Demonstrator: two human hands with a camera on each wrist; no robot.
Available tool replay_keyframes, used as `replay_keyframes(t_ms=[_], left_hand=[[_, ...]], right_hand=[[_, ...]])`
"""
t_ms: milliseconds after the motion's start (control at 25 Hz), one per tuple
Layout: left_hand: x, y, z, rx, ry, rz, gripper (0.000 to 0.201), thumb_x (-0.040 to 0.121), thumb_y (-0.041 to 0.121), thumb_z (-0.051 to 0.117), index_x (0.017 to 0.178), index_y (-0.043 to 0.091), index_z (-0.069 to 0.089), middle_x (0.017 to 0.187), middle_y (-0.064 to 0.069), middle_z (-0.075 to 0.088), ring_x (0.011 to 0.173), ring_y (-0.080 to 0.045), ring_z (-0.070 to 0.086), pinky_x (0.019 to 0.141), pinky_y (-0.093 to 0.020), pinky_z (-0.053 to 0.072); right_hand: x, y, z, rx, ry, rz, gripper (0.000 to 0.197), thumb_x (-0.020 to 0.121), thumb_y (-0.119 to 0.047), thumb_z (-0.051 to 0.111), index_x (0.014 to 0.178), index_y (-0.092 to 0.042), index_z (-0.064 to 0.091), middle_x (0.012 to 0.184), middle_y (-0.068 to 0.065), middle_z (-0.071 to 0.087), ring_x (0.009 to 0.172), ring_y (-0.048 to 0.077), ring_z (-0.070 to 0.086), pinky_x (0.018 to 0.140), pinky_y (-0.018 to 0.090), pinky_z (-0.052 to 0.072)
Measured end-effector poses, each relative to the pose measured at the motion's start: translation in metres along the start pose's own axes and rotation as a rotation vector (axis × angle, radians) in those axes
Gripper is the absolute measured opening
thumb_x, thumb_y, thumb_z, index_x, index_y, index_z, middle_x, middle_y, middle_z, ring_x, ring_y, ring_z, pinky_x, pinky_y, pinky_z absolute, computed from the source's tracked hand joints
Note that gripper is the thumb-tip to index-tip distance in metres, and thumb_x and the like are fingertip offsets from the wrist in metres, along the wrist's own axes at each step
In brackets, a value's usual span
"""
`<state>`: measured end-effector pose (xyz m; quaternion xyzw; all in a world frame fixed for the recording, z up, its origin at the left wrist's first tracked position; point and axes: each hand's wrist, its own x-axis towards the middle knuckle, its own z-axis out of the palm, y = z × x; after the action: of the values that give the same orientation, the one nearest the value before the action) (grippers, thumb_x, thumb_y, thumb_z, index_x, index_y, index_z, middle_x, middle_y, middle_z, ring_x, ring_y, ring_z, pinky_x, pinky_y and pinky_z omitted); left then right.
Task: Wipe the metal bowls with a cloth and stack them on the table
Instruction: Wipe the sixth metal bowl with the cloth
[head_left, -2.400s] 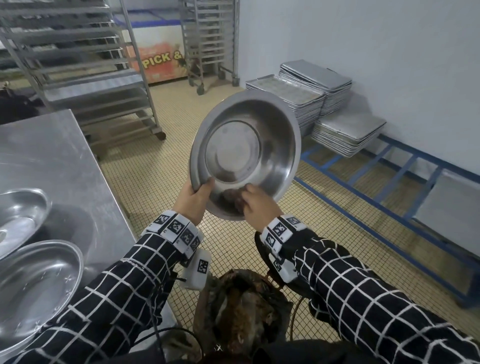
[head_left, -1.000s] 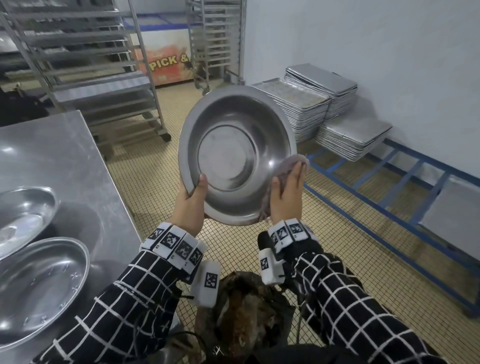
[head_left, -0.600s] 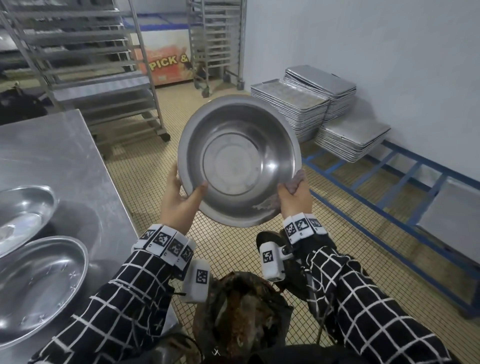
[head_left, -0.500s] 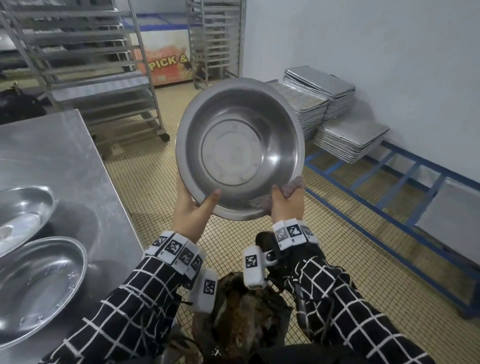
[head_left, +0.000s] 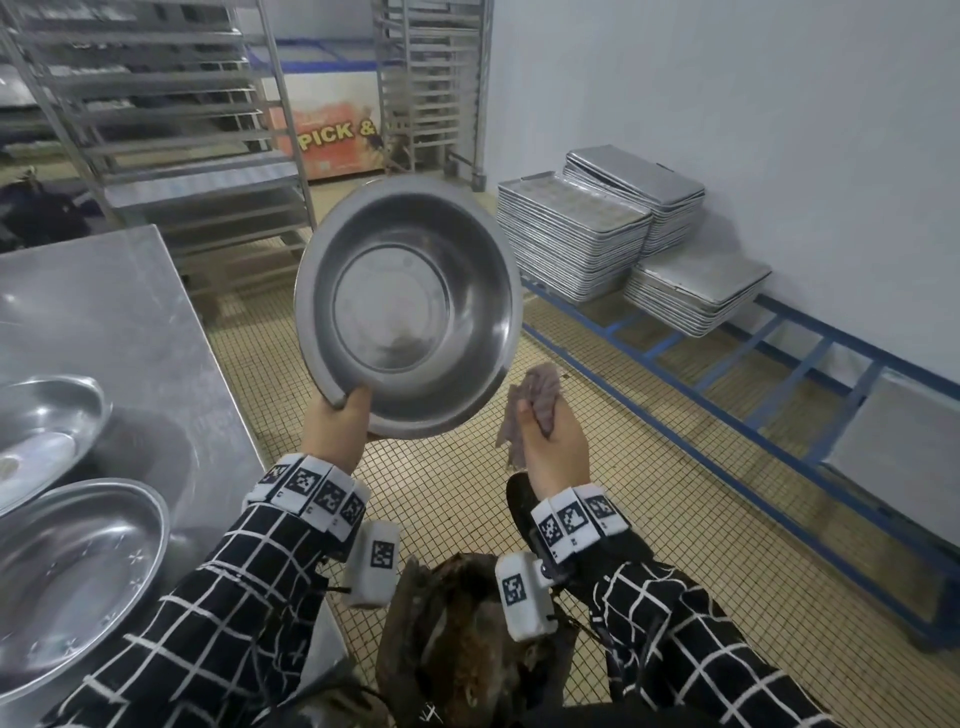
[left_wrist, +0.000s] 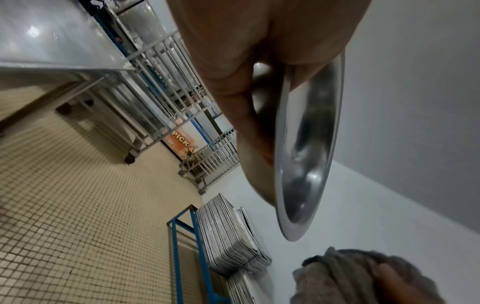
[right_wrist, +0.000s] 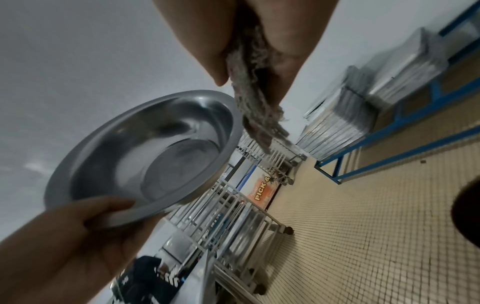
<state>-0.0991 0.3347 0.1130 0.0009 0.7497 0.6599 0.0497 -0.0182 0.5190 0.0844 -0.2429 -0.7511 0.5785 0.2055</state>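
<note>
The left hand (head_left: 337, 428) is raised and grips the rim of the tilted metal bowl (head_left: 410, 312); just beside it, the right hand (head_left: 553, 447) is closed around the cloth (head_left: 537, 395).

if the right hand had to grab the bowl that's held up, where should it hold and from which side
Probably the rim on the bowl's right side, opposite the left hand, which pinches the lower left rim. The bowl is tilted up on edge, facing the person, so its flat lip sticks out clear there. The right hand grips the cloth, so the cloth would have to sit against the rim.
</note>
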Motion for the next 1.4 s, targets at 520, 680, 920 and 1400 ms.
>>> replay_keyframes(t_ms=[520, 680, 920, 1400], left_hand=[[-0.014, 0.021, 0.001, 0.017, -0.099, 0.197, 0.022, 0.098, 0.026, 0.046, 0.084, 0.020, 0.062, 0.078, 0.009, 0.067, 0.076, -0.007, 0.063, 0.064, -0.016, 0.045], [-0.011, 0.023, 0.004, 0.029, -0.099, 0.258, 0.028, 0.098, 0.031, 0.045, 0.109, 0.010, 0.060, 0.095, 0.007, 0.065, 0.090, -0.004, 0.060, 0.078, -0.019, 0.045], [-0.014, 0.027, 0.014, -0.074, -0.006, 0.242, 0.020, 0.099, 0.026, 0.045, 0.111, 0.012, 0.052, 0.087, 0.014, 0.056, 0.075, 0.006, 0.053, 0.056, 0.001, 0.039], [-0.012, 0.007, -0.006, -0.070, -0.076, -0.047, 0.021, 0.096, 0.031, 0.050, 0.099, 0.012, 0.057, 0.086, -0.011, 0.067, 0.068, -0.022, 0.067, 0.051, -0.026, 0.055]], right_hand=[[0.019, 0.012, 0.037, -1.059, -0.419, -0.672, 0.070, 0.092, -0.056, 0.003, 0.151, -0.021, 0.016, 0.158, 0.002, 0.018, 0.144, 0.024, 0.018, 0.118, 0.042, 0.013], [0.041, 0.014, 0.025, -1.172, -0.279, -0.623, 0.066, 0.096, -0.051, 0.006, 0.150, -0.017, 0.022, 0.155, 0.005, 0.026, 0.144, 0.023, 0.018, 0.119, 0.043, 0.009], [-0.024, 0.005, 0.058, -0.649, -0.273, -0.660, 0.068, 0.097, -0.053, 0.004, 0.134, -0.018, 0.049, 0.135, 0.002, 0.051, 0.127, 0.017, 0.041, 0.110, 0.029, 0.016], [0.049, 0.000, -0.011, -0.154, 0.008, -0.167, 0.048, 0.098, -0.037, 0.042, 0.144, -0.029, 0.030, 0.131, -0.010, 0.049, 0.104, 0.004, 0.053, 0.087, 0.025, 0.048]])
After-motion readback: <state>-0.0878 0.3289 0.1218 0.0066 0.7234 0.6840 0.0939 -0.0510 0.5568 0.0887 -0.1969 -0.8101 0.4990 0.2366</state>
